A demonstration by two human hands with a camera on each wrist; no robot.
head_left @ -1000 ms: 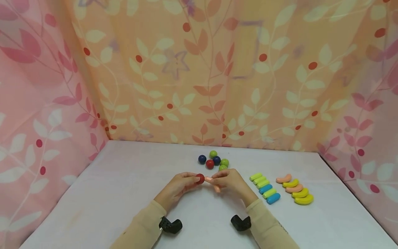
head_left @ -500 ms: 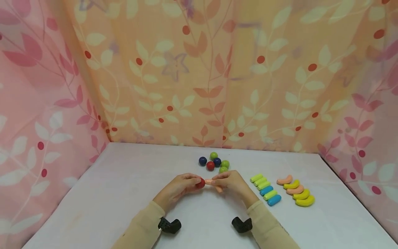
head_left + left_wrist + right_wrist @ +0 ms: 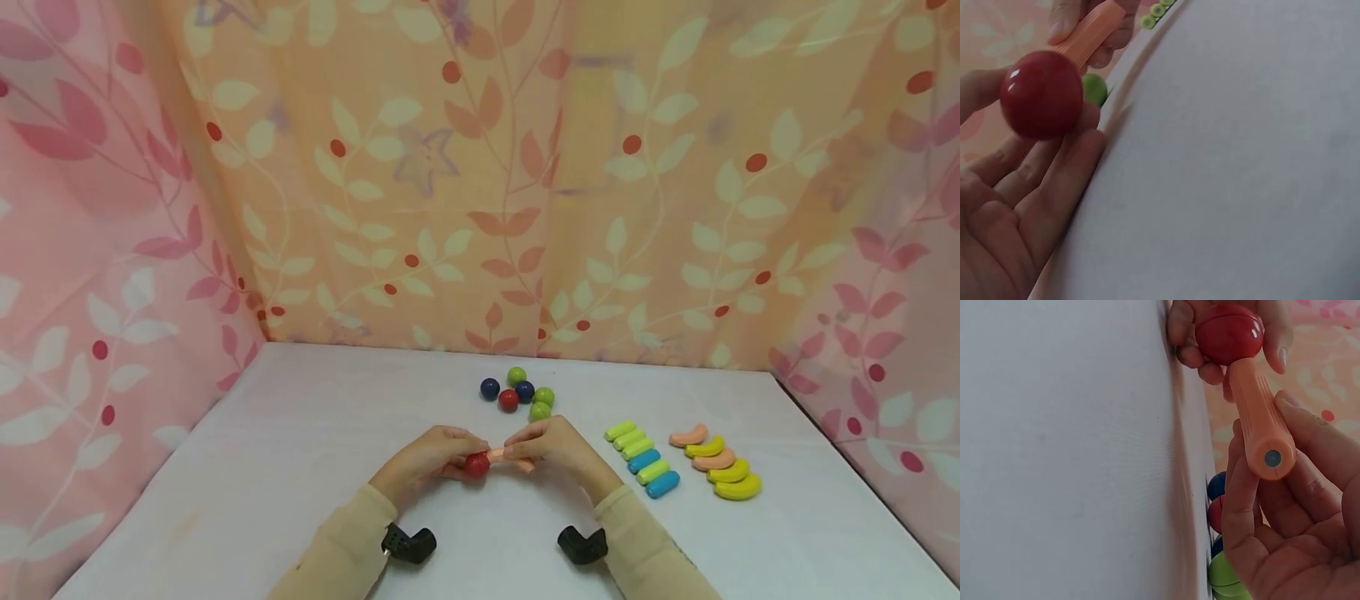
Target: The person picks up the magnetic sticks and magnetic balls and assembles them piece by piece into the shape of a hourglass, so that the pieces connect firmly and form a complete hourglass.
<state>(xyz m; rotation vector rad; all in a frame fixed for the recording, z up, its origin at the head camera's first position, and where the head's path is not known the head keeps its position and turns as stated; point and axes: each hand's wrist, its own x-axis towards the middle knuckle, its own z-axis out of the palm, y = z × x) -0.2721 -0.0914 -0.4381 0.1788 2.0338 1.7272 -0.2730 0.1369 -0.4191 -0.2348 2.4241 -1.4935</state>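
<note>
In the head view, my left hand [image 3: 429, 460] pinches a glossy red ball [image 3: 477, 465] low over the table. My right hand [image 3: 561, 450] grips a peach-orange ridged rod [image 3: 496, 455], which looks bent. One end of the rod meets the red ball. From the right wrist, the rod [image 3: 1259, 406] shows a round grey disc in its near end, and its far end touches the ball [image 3: 1229, 336]. The left wrist view shows the ball [image 3: 1041, 95] between thumb and fingers, hiding the rod's joining end.
Behind the hands lie loose balls: a red ball [image 3: 508, 401], blue ones and green ones [image 3: 516, 376]. To the right, several short green and blue rods [image 3: 663, 484] form a row beside several curved yellow and peach rods [image 3: 738, 487]. A patterned cloth [image 3: 420, 208] surrounds the white table [image 3: 300, 400].
The red ball has come down and nearer to me, now showing below my left fingers. The rod has tilted with it, and my right hand has shifted slightly. The ball and rod stay joined.
</note>
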